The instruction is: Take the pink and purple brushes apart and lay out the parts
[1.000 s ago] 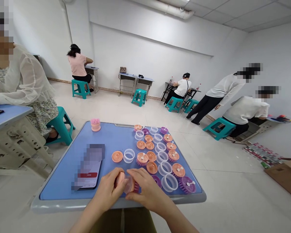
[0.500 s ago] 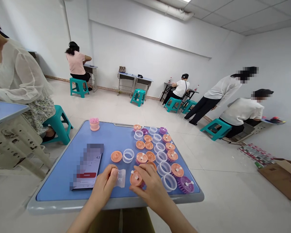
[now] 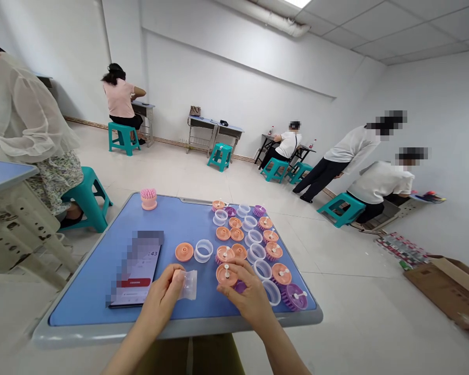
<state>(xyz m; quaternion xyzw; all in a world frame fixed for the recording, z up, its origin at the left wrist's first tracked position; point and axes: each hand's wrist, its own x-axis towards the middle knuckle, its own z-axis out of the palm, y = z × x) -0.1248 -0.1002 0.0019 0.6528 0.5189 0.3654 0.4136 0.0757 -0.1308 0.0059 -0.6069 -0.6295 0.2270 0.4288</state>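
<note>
Gripping a clear plastic ring [image 3: 188, 285] tight in the left hand [image 3: 160, 298], and over on the right, the right hand [image 3: 247, 292] curls closed over the edge of a peach brush base [image 3: 225, 274], its white pin [image 3: 226, 271] standing upright! Just left of the action, a blurred phone [image 3: 135, 271] lies on the blue table [image 3: 172, 327], rows of peach bases and clear rings [image 3: 250, 234] crowd the far side, and a pink brush [image 3: 149, 199] sits near the far edge.

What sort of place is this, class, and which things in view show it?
Probably a small workroom for hand assembly: rows of orange plastic discs and clear rings on a blue desk, and seated people on teal stools.
</note>
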